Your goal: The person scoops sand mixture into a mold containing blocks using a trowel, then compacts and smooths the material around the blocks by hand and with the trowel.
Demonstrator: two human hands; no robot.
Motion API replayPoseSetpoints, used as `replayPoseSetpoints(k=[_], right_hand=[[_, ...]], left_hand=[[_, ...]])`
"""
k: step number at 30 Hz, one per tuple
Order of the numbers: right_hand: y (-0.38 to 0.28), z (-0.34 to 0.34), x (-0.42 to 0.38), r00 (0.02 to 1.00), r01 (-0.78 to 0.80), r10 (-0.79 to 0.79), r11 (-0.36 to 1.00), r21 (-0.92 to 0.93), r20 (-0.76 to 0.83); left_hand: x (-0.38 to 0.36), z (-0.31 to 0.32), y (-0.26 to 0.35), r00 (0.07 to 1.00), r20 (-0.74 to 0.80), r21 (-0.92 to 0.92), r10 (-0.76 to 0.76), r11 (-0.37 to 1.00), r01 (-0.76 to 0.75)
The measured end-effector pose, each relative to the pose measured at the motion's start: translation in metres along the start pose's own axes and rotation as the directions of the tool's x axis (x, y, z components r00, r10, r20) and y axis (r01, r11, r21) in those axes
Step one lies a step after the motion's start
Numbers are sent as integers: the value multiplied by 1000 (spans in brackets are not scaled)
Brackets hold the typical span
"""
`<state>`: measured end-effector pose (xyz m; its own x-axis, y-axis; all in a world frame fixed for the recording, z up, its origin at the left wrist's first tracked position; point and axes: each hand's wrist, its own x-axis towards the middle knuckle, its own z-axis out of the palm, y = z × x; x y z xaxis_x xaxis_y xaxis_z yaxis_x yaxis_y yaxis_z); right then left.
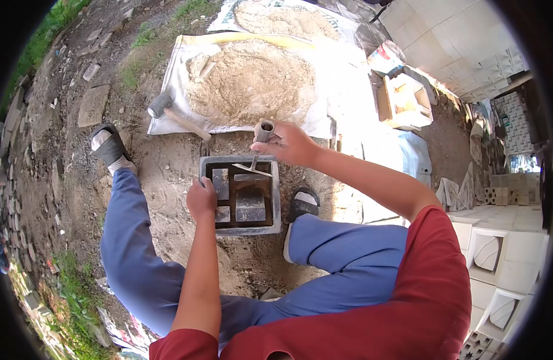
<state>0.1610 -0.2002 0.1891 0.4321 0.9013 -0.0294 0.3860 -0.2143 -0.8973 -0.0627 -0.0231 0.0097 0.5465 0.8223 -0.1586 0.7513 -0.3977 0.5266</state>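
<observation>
A square grey mould (277, 204) with raised dark blocks inside lies on the ground between my feet. My right hand (283, 143) grips the handle of a trowel (252, 170) above the mould's far edge, with the blade over the far part of the frame. My left hand (202, 198) is closed at the mould's left side; whether it holds the rim or something small I cannot make out. A mallet (186, 123) with a dark head and wooden handle rests on the near left edge of the sack, beyond the mould.
A pile of sandy mix (249, 81) lies on a white sack (168, 90), with another pile (282, 21) behind. A pale block mould (405, 102) and a bucket (386, 58) stand at the upper right. Finished blocks (486, 255) are stacked at the right.
</observation>
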Motion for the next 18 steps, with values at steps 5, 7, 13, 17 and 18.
replayPoseSetpoints(k=[5,7,13,17,18], right_hand=[[-17,-14,-37,993,76,-73,997,32,-94],[-25,-18,-50,977,74,-53,993,96,-206],[-16,-18,-69,961,53,-35,997,58,-276],[-11,-21,-75,972,73,-76,997,-22,-223],[-10,-24,-77,973,92,-122,983,-157,-195]], left_hand=[[0,3,-6,999,-1,-8,-32,999,32],[0,2,-6,994,-72,-27,78,996,-80],[-19,-10,24,841,-232,15,488,867,-499],[-22,-12,50,793,-86,133,603,796,-591],[-19,-2,51,866,-64,152,496,862,-483]])
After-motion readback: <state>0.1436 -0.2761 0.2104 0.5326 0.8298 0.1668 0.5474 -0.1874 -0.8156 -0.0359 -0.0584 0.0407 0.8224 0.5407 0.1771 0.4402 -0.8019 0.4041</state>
